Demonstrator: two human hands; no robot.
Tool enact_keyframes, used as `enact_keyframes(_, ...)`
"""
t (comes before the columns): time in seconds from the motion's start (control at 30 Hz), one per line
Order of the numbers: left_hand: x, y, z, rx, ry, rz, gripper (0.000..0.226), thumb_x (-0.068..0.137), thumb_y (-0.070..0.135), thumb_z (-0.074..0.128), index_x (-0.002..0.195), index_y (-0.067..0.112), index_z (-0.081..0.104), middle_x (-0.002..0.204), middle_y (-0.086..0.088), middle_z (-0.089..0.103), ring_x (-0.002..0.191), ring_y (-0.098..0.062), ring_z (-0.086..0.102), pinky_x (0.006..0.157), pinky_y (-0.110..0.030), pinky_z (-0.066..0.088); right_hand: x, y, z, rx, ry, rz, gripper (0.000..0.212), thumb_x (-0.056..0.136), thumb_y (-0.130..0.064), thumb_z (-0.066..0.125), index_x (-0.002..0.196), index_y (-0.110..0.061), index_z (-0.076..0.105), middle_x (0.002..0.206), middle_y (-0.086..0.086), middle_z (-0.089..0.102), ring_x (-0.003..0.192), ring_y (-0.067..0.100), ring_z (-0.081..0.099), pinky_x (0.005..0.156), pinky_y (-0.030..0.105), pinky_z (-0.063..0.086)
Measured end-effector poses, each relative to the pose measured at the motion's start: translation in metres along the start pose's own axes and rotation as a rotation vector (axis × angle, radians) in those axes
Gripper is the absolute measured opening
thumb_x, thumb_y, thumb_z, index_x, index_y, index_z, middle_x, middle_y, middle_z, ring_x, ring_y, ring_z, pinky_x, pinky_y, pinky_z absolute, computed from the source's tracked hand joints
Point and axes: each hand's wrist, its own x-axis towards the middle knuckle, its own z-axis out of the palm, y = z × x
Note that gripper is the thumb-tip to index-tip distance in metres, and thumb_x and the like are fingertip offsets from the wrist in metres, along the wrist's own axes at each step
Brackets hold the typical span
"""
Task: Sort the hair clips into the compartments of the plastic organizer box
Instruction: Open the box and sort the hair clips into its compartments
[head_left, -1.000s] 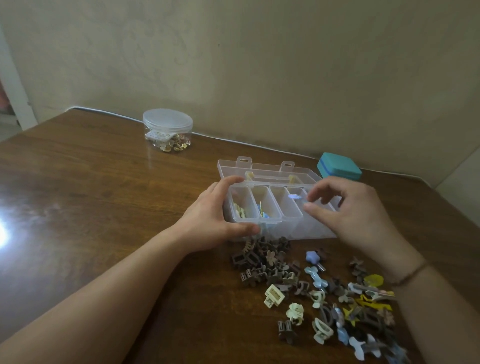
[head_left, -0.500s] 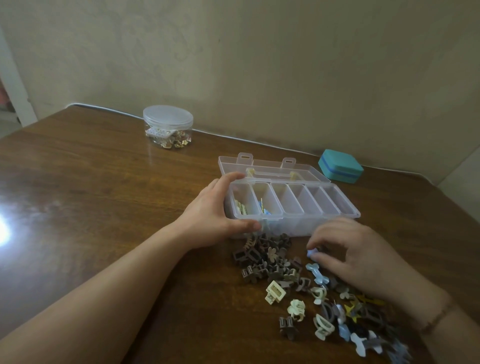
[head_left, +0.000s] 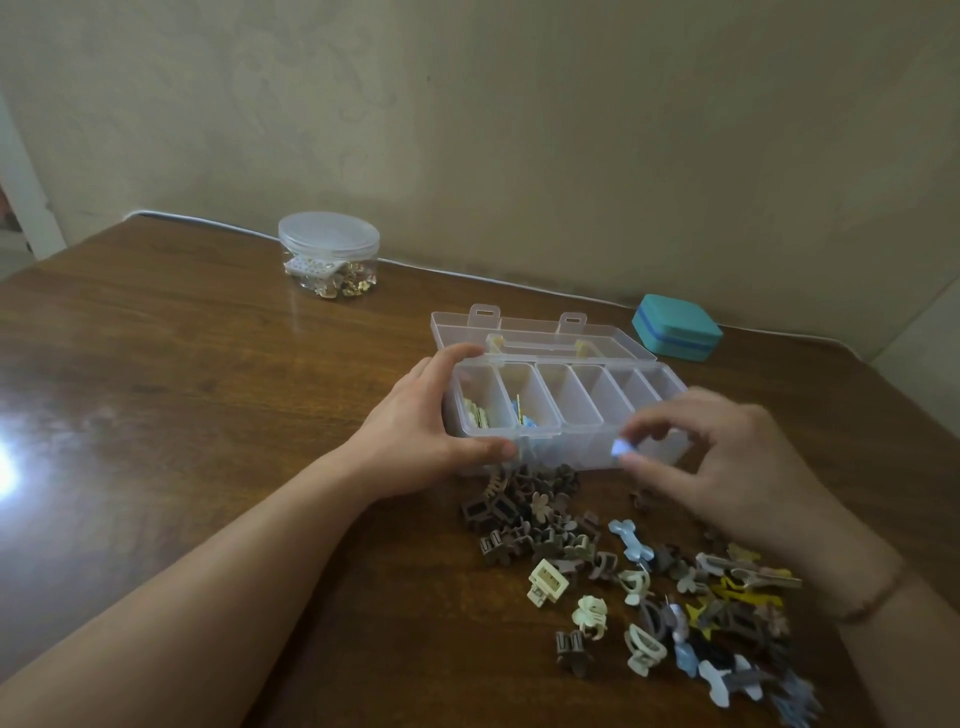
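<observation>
One small glossy blue clip (head_left: 619, 446) between right-hand fingertips (head_left: 631, 459).

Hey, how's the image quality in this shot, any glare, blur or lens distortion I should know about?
Head view: bright glare on the table at the left edge; the right hand and the pale blue clip it pinches are motion-blurred; the left hand gripping the organizer box is sharper; the clips at the lower right corner smear; wide-angle bending curves the table's far edge; lighting is dim and warm.
</observation>
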Motion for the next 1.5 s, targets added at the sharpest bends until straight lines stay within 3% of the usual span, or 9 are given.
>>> enact_keyframes(0.37, -0.001, -0.001, 0.0, -0.001, 0.002, 0.006, 0.098, 0.063, 0.062, 0.081, 0.144, 0.046, 0.028, 0.144, 0.013, 0.042, 0.129, -0.011, 0.044, 0.106, -0.044, 0.044, 0.041, 0.008, 0.028, 0.161, 0.223, 0.082, 0.005, 0.084, -0.029, 0.07, 0.085, -0.031, 0.066, 0.084, -0.021, 0.06, 0.085, -0.007, 0.053, 0.062, 0.008, 0.034)
enact_keyframes(0.5, 0.0, 0.0, 0.0, -0.006, -0.005, 0.0, 0.099, 0.061, 0.064, 0.079, 0.143, 0.046, 0.028, 0.145, 0.013, 0.041, 0.129, -0.012, 0.044, 0.106, -0.046, 0.044, 0.042, 0.004, 0.033, 0.035, 0.279, -0.04, 0.01, 0.082, -0.026, 0.071, 0.091, -0.029, 0.066, 0.085, -0.012, 0.063, 0.08, 0.002, 0.054, 0.067, 0.014, 0.04)
enact_keyframes(0.7, -0.001, 0.003, -0.001, -0.014, -0.011, -0.007, 0.1, 0.06, 0.063, 0.079, 0.145, 0.043, 0.029, 0.145, 0.011, 0.041, 0.129, -0.013, 0.044, 0.106, -0.046, 0.044, 0.055, -0.004, 0.038, -0.077, 0.272, -0.139, 0.018, 0.085, -0.021, 0.065, 0.103, -0.022, 0.068, 0.084, -0.006, 0.066, 0.083, 0.012, 0.059, 0.075, 0.038, 0.053)
enact_keyframes(0.9, 0.0, 0.003, -0.001, -0.003, 0.0, -0.01, 0.099, 0.064, 0.058, 0.082, 0.146, 0.042, 0.028, 0.149, 0.011, 0.038, 0.134, -0.012, 0.04, 0.108, -0.045, 0.042, 0.017, 0.002, 0.034, -0.086, 0.338, -0.17, 0.015, 0.088, -0.02, 0.06, 0.097, -0.015, 0.07, 0.091, -0.001, 0.067, 0.087, 0.013, 0.058, 0.076, 0.032, 0.051)
enact_keyframes(1.03, -0.001, 0.003, 0.0, -0.007, 0.002, -0.005, 0.098, 0.065, 0.058, 0.082, 0.145, 0.042, 0.029, 0.149, 0.011, 0.039, 0.133, -0.013, 0.041, 0.108, -0.047, 0.042, -0.03, -0.003, 0.023, -0.115, 0.156, -0.02, 0.014, 0.083, -0.045, 0.059, 0.092, -0.036, 0.064, 0.081, -0.022, 0.061, 0.069, -0.005, 0.056, 0.056, 0.016, 0.047)
enact_keyframes(1.13, -0.001, 0.003, 0.0, -0.013, 0.0, -0.002, 0.098, 0.064, 0.059, 0.081, 0.145, 0.042, 0.029, 0.148, 0.01, 0.04, 0.132, -0.014, 0.042, 0.108, -0.048, 0.042, -0.043, -0.006, 0.022, -0.217, -0.01, 0.11, 0.009, 0.079, -0.049, 0.065, 0.085, -0.043, 0.061, 0.077, -0.03, 0.056, 0.074, -0.011, 0.051, 0.06, 0.019, 0.048)
enact_keyframes(1.2, -0.001, 0.004, 0.0, -0.014, -0.002, -0.005, 0.101, 0.059, 0.064, 0.079, 0.145, 0.042, 0.03, 0.148, 0.01, 0.04, 0.132, -0.014, 0.042, 0.108, -0.046, 0.042, -0.043, -0.009, 0.021, -0.228, -0.104, 0.145, 0.014, 0.082, -0.056, 0.058, 0.088, -0.044, 0.06, 0.082, -0.029, 0.056, 0.08, -0.01, 0.05, 0.068, 0.02, 0.049)
enact_keyframes(1.37, -0.002, 0.002, 0.0, -0.02, -0.003, -0.006, 0.1, 0.061, 0.063, 0.08, 0.145, 0.043, 0.03, 0.147, 0.01, 0.041, 0.131, -0.014, 0.043, 0.107, -0.048, 0.042, -0.03, -0.017, 0.015, -0.262, -0.263, 0.206, 0.02, 0.081, -0.058, 0.06, 0.094, -0.046, 0.053, 0.083, -0.02, 0.055, 0.079, -0.005, 0.049, 0.067, 0.02, 0.048)
enact_keyframes(1.5, -0.002, 0.002, 0.0, -0.018, -0.001, -0.01, 0.1, 0.06, 0.064, 0.079, 0.144, 0.044, 0.03, 0.146, 0.01, 0.042, 0.13, -0.013, 0.044, 0.107, -0.047, 0.043, -0.022, -0.02, 0.012, -0.239, -0.274, 0.185, 0.019, 0.081, -0.052, 0.064, 0.097, -0.045, 0.055, 0.088, -0.018, 0.055, 0.082, -0.002, 0.052, 0.07, 0.019, 0.049)
